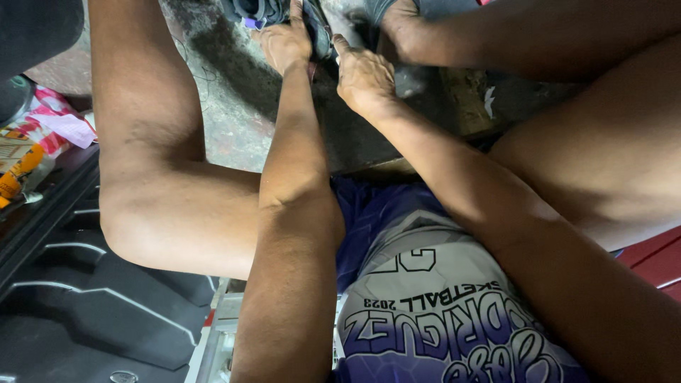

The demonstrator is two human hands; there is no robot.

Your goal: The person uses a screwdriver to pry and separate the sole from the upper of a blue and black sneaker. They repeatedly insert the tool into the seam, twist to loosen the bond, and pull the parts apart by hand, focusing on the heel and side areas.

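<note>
Dark fabric piece [319, 32] lies lengthwise away from body, just ahead of both hands; left hand [286, 41] clamps its edge, right hand [365, 76] pinches alongside, equally near

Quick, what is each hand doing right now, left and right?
Left hand: closed on a dark shoe, gripping its edge.
Right hand: fingers bent, touching the shoe; a firm hold cannot be told.

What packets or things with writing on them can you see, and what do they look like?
Snack packet: far left edge, crinkled, orange and yellow.
Wrapper: just above it, crumpled, pink and white.
Printed shirt: bottom middle, purple and grey, with big lettering.
</note>
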